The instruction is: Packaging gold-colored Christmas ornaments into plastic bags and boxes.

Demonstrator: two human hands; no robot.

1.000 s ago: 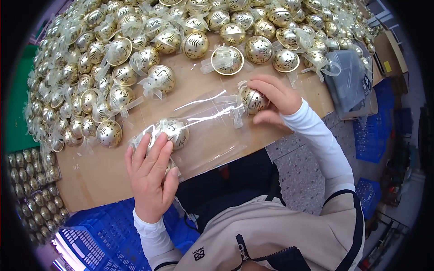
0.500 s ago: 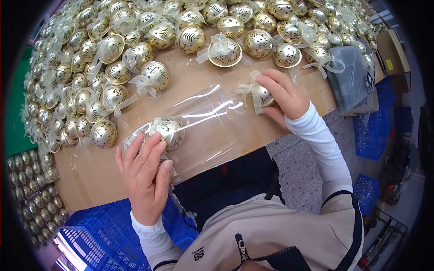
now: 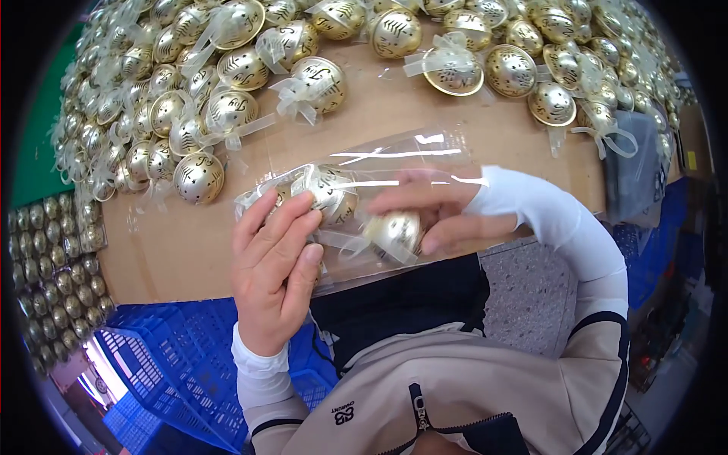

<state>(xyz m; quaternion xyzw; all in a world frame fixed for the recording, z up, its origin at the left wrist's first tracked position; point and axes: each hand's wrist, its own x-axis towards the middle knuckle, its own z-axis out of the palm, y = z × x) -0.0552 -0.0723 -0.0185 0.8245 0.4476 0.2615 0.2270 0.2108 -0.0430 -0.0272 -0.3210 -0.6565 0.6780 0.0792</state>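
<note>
A gold bell (image 3: 404,226) is sitting between the thumb and fingers of the right hand (image 3: 447,212), apparently inside a clear plastic bag (image 3: 447,154) that is stretching over the wrist; those fingers are grasping the bell, though blur is hiding the exact contact. Its pale ribbon (image 3: 394,250) is trailing at the lower left and could be getting crumpled if film or metal is pressing against it. Just leftward, another bell (image 3: 340,203) is lying in the bag, so a hard knock could be scratching both. The left hand (image 3: 271,284) is resting over the bag's left end, fingers extended; whether they are also pinching film, I cannot tell. Should that hold be slipping, the bag could be sliding along the cardboard surface (image 3: 167,258), and a knuckle catching the film could be splitting it. The bag is lying close to the near edge, where a loosely held bell could be rolling off toward the blue crate (image 3: 182,364). Farther out, heaped bells (image 3: 243,68) are crowding the surface, and a bump could be sending one rolling.
</note>
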